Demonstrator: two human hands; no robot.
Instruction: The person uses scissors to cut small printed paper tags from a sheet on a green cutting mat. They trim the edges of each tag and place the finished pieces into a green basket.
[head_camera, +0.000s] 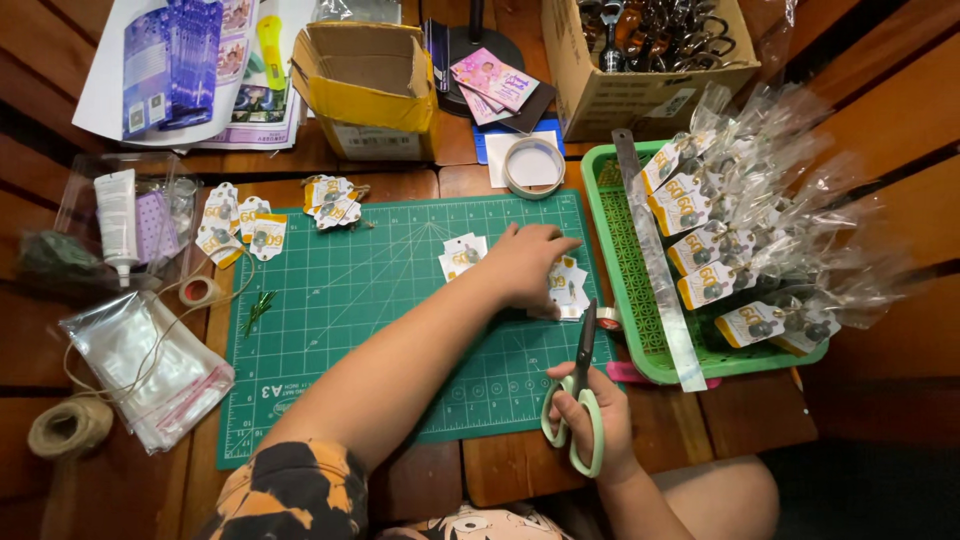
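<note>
Here, the left hand (530, 262) lies fingers-down on small white tags (567, 290) at the right edge of the green mat (340, 300) (more tags (462, 255) lie just beside it). The right hand (590, 415) is closed through the handles of scissors (580, 385), blades pointing at the tags, near the green tray (640, 300).
</note>
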